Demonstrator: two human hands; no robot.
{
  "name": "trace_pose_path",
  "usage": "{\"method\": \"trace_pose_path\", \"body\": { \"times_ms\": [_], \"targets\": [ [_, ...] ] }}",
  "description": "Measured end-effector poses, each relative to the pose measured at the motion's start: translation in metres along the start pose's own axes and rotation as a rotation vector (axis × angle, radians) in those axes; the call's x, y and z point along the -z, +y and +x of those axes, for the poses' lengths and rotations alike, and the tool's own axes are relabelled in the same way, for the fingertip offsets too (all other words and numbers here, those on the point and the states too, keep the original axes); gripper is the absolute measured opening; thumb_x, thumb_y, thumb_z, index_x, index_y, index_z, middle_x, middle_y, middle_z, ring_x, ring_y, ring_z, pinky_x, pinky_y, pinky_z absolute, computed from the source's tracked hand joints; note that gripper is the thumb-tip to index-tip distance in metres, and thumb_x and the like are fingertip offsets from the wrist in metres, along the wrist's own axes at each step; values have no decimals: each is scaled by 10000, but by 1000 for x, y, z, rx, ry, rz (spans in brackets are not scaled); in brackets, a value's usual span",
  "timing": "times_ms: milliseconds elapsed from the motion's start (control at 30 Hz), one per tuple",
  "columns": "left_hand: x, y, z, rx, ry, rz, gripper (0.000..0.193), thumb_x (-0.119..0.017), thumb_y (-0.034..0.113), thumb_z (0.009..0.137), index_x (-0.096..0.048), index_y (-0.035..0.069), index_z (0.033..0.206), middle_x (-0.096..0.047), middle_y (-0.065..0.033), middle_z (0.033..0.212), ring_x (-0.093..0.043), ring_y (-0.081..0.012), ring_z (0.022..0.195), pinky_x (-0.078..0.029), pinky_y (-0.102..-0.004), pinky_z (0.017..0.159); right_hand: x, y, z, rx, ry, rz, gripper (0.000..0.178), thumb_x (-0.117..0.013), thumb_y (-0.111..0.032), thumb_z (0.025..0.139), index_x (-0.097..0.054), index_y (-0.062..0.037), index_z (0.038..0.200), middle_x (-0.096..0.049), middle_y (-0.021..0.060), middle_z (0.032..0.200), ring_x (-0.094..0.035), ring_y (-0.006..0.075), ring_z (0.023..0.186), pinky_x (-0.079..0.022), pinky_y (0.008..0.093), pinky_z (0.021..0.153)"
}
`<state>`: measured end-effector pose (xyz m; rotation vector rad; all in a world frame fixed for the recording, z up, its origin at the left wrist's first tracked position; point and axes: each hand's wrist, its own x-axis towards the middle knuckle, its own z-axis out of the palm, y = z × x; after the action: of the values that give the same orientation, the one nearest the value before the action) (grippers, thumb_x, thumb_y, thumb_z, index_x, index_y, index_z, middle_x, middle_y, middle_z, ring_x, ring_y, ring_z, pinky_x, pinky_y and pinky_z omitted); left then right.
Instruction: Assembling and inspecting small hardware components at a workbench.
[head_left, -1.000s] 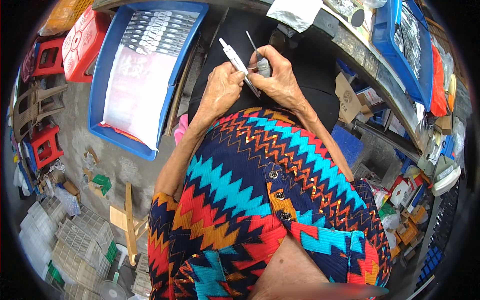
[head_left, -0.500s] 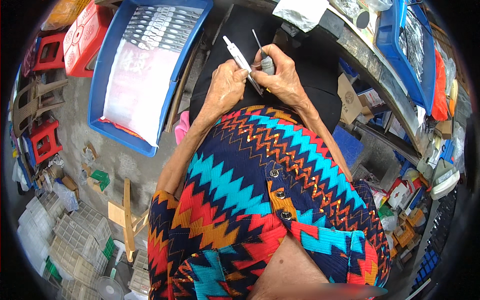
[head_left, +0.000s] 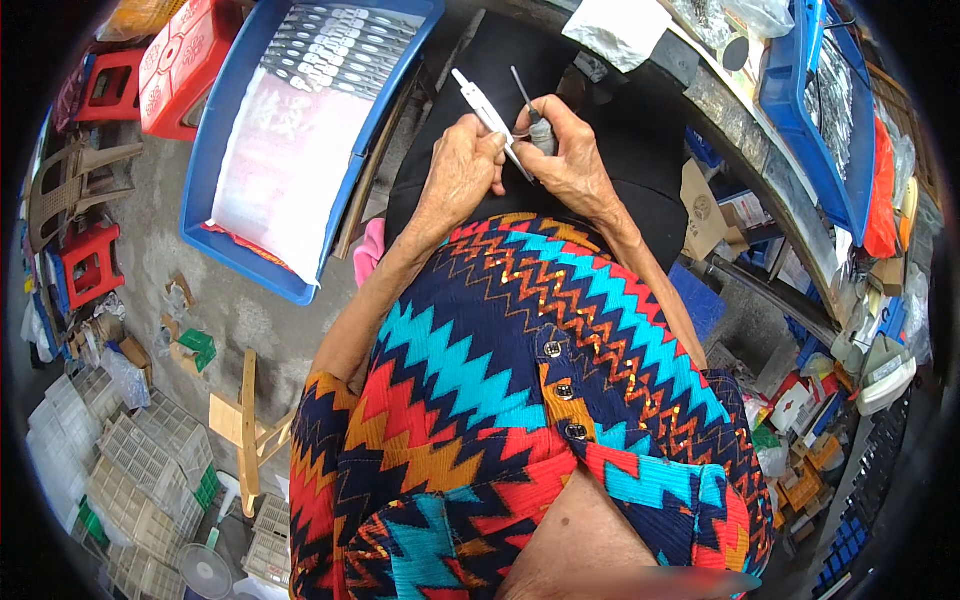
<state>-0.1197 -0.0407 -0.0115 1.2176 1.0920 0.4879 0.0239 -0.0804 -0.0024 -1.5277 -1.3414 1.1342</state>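
Observation:
My left hand (head_left: pixel 466 165) is closed round a long slender white plastic piece (head_left: pixel 482 106), which slants up and to the left above my lap. Close beside it, my right hand (head_left: pixel 570 158) grips a thin-shafted tool (head_left: pixel 526 92) with a grey, wrapped-looking handle, its dark shaft pointing upward. The right thumb and fingertips come up against the lower part of the white piece. A thin dark tip shows below the fingers, and I cannot tell which thing it belongs to. Dark cloth (head_left: pixel 520 50) covers my lap under both hands.
At the left stands a blue tray (head_left: pixel 190 190) holding a pale sheet and rows of slender white-and-dark pieces. Another blue tray (head_left: pixel 800 130) sits on the bench (head_left: pixel 745 130) at the right. Red stools (head_left: pixel 92 262), a cardboard box (head_left: pixel 703 208) and plastic crates (head_left: pixel 150 455) stand around.
Both hands and the white piece appear slightly lower and to the right, as the surroundings shift in view too. The grip on both things stays much the same.

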Motion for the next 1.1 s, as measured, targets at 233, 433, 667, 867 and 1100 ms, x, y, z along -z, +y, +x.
{"method": "trace_pose_path", "body": {
  "times_ms": [233, 433, 667, 867, 1100],
  "targets": [
    [1, -5, -3, -30, -65, -98, 140, -499, 93, 855, -494, -34, 796, -512, -48, 614, -513, -96, 493, -470, -226, 460, 0, 6, 3, 116, 72, 10, 164, -597, -42, 742, -500, -24, 872, -531, 20, 750, -513, 68, 648, -436, 220, 558],
    [-1, -5, -3, -51, 2, -192, 135, -546, 98, 820, -519, -24, 769, -517, -36, 611, -470, -65, 468, -423, -203, 423, 2, 2, 1, 28, 52, 36, 162, -598, -51, 744, -499, -22, 869, -527, 22, 751, -522, 72, 662, -442, 220, 570],
    [-1, -7, -1, -60, -38, -265, 155, -568, 120, 829, -526, -10, 757, -507, -22, 589, -439, -45, 452, -383, -184, 397, 3, 7, 1, 27, 48, 46, 164, -609, -66, 738, -506, -28, 859, -522, 20, 747, -526, 74, 661, -442, 220, 562],
    [-2, -10, 1, -43, 20, -200, 198, -576, 155, 839, -517, -1, 733, -516, -21, 578, -429, -41, 423, -338, -179, 359, 0, 6, 2, -29, 90, 164, 148, -599, -65, 733, -514, -21, 846, -516, 23, 683, -508, 73, 597, -425, 229, 502],
    [0, -8, 1, -22, 22, -226, 181, -590, 139, 833, -513, 8, 734, -501, -17, 587, -409, -33, 428, -322, -170, 360, -1, 8, 4, -40, 102, 195, 137, -589, -48, 728, -509, -21, 837, -518, 25, 681, -501, 72, 587, -415, 225, 491]
  ]
}}
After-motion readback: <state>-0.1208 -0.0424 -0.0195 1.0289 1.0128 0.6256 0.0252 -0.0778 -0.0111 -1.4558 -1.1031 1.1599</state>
